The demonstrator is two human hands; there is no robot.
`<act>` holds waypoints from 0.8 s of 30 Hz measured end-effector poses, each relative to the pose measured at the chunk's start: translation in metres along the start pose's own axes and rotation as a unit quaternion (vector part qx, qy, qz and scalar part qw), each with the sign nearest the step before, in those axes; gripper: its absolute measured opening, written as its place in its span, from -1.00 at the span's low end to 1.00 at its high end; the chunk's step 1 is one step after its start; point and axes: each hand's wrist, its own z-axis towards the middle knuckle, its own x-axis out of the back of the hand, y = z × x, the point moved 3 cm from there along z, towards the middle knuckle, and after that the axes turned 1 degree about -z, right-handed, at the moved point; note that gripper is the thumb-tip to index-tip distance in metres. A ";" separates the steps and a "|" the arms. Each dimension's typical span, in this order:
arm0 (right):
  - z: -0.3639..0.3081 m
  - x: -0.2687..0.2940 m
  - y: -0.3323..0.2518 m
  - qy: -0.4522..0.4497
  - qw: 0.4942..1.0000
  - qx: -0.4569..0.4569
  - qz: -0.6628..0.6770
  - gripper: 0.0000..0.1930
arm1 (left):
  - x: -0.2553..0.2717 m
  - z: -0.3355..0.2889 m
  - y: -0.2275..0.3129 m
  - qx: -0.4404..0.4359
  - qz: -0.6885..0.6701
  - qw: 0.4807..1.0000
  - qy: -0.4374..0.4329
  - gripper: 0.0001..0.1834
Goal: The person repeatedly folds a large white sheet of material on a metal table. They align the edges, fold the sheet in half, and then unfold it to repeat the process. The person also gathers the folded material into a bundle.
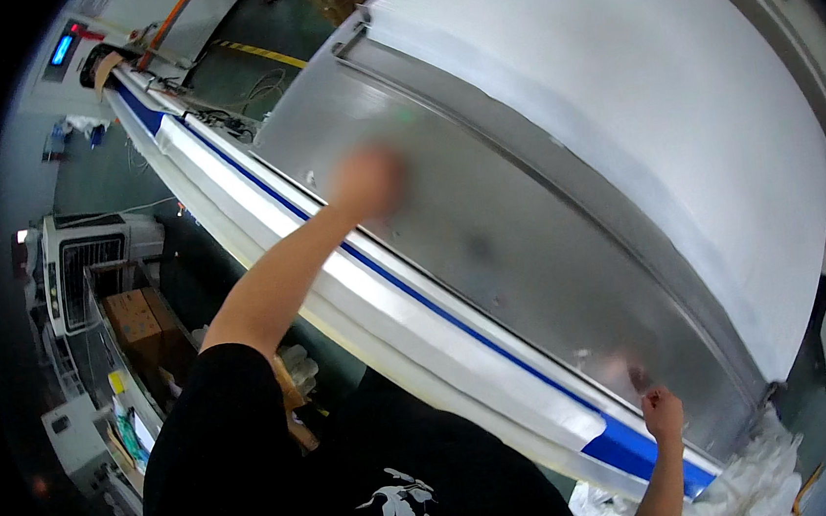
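My left hand (367, 181) is stretched over a smooth grey metal panel (459, 224), and its fingers are smeared by blur. At the panel's right end, close to the near edge, my right hand (661, 413) has its fingers curled together; whatever they hold, if anything, is too small to make out. A dim reflection shows on the metal just beyond it. Behind the panel, a long metal bar (543, 168) runs along a wide white sheet (615, 93) that curves over the machine. In front lies a long rail with a blue strip (437, 302) and white material (390, 334).
A control box with a lit blue display (63, 50) stands at the far left end. Below it are a white air cooler (89, 257) and a cart with a cardboard box (133, 317). Crumpled white material (756, 474) is heaped at the right end.
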 end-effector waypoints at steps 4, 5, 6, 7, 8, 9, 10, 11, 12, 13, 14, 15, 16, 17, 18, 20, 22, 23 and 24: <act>0.064 0.044 -0.139 0.038 0.995 0.096 0.009 -0.80 | 0.016 0.036 0.010 -0.063 0.028 0.993 0.096 -0.81; 0.081 0.059 -0.185 0.038 0.991 0.127 0.004 -0.81 | 0.020 0.044 0.005 -0.054 0.027 0.993 0.096 -0.75; 0.103 0.067 -0.224 0.060 0.984 0.166 0.030 -0.81 | 0.021 0.054 -0.005 -0.046 0.024 0.994 0.096 -0.69; 0.126 0.074 -0.259 0.079 0.972 0.212 0.058 -0.82 | 0.015 0.060 -0.015 -0.055 0.011 0.988 0.145 -0.65; 0.146 0.085 -0.304 0.051 0.968 0.232 0.081 -0.78 | 0.001 0.067 -0.032 -0.063 0.000 0.980 0.191 -0.62; 0.162 0.099 -0.349 0.023 0.965 0.243 0.102 -0.74 | -0.009 0.077 -0.043 -0.077 -0.016 0.968 0.237 -0.58; 0.175 0.115 -0.389 0.051 0.954 0.278 0.102 -0.74 | -0.010 0.086 -0.047 -0.063 -0.025 0.978 0.199 -0.56; 0.188 0.132 -0.420 0.082 0.941 0.311 0.102 -0.75 | -0.003 0.092 -0.039 -0.052 -0.034 0.985 0.163 -0.54; 0.208 0.141 -0.453 0.097 0.936 0.323 0.106 -0.75 | 0.003 0.095 -0.039 -0.038 -0.040 0.991 0.124 -0.52; 0.228 0.151 -0.482 0.113 0.930 0.331 0.108 -0.75 | 0.007 0.100 -0.039 -0.035 -0.054 0.992 0.109 -0.52; 0.245 0.161 -0.512 0.123 0.924 0.341 0.123 -0.75 | 0.006 0.103 -0.039 -0.033 -0.069 0.993 0.092 -0.51; 0.262 0.170 -0.541 0.132 0.917 0.350 0.137 -0.74 | 0.004 0.106 -0.041 -0.030 -0.084 0.993 0.074 -0.49; 0.274 0.179 -0.568 0.129 0.909 0.361 0.164 -0.73 | 0.005 0.106 -0.045 -0.034 -0.095 0.992 0.079 -0.49; 0.286 0.184 -0.595 0.123 0.900 0.373 0.189 -0.72 | 0.004 0.103 -0.051 -0.034 -0.107 0.990 0.081 -0.49; 0.302 0.186 -0.618 0.130 0.891 0.390 0.194 -0.72 | 0.002 0.103 -0.054 -0.033 -0.118 0.989 0.085 -0.49; 0.329 0.193 -0.651 0.147 0.877 0.412 0.197 -0.73 | 0.001 0.106 -0.056 -0.037 -0.132 0.987 0.089 -0.50; 0.350 0.197 -0.673 0.158 0.867 0.432 0.190 -0.75 | -0.001 0.109 -0.056 -0.038 -0.144 0.985 0.089 -0.50; 0.356 0.198 -0.683 0.153 0.871 0.431 0.182 -0.75 | 0.000 0.109 -0.058 -0.036 -0.147 0.985 0.088 -0.51; 0.362 0.199 -0.692 0.148 0.874 0.429 0.174 -0.75 | 0.000 0.110 -0.059 -0.036 -0.151 0.984 0.086 -0.51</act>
